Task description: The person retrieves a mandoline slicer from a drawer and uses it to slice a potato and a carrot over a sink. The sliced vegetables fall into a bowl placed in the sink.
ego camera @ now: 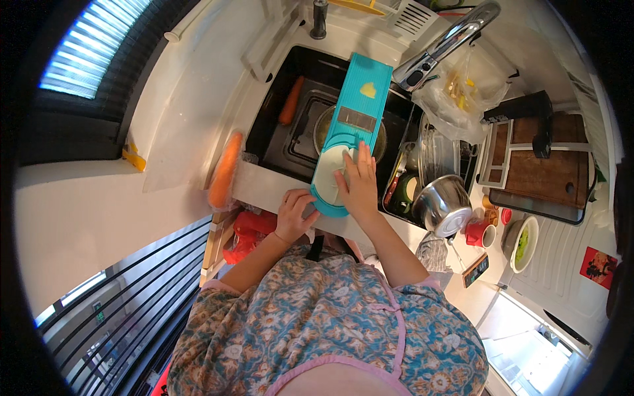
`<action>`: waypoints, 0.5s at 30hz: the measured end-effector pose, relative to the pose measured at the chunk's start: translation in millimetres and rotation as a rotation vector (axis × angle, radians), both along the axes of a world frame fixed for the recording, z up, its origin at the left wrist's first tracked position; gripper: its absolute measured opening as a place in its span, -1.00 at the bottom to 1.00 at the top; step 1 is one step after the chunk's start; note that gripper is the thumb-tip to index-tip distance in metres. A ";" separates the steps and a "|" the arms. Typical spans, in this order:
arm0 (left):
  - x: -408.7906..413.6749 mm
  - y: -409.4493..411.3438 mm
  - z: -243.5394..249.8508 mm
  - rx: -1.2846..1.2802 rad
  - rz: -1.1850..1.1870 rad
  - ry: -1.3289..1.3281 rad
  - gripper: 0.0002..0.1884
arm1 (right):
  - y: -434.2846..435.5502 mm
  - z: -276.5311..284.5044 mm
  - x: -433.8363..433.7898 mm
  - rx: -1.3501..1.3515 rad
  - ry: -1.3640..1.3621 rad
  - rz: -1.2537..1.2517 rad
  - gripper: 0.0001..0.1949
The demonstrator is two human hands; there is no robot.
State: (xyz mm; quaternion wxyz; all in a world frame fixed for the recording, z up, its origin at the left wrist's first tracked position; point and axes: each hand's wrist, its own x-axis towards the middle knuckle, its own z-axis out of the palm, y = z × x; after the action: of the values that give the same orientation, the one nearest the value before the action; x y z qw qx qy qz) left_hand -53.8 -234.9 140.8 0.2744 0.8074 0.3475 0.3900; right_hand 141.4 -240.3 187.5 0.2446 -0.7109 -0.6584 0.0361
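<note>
A teal mandoline slicer lies across the black sink, over a round metal bowl. A pale yellow slice rests on its upper ramp, above the metal blade plate. At its near end sits a whitish oval tray or holder part in a teal rim. My left hand touches the rim's near left edge with curled fingers. My right hand lies over the right side of the whitish part, fingers spread; whether anything is under its palm is hidden.
One carrot lies in the sink, another wrapped in plastic on the left ledge. Right of the slicer are the chrome faucet, a plastic bag, a steel pot, a red cup, a bowl of greens and wooden cutting boards.
</note>
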 end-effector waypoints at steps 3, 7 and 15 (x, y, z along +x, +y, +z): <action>-0.4 4.9 8.2 0.004 -0.049 0.065 -0.60 | 8.6 -2.7 23.0 0.084 0.140 0.005 -0.73; 1.0 1.1 8.5 0.009 -0.028 0.077 -0.60 | 79.2 -1.4 80.5 0.240 0.082 -0.047 -0.85; -5.1 -10.3 13.3 -0.015 0.052 0.102 -0.62 | 184.1 -4.9 129.6 -0.239 -0.117 -0.106 -0.68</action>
State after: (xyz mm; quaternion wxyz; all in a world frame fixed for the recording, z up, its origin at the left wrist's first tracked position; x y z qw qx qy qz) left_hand -58.9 -245.2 154.1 0.2521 0.8148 0.3850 0.3525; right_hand 271.0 -56.2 182.6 0.1212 -0.7697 -0.6240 0.0597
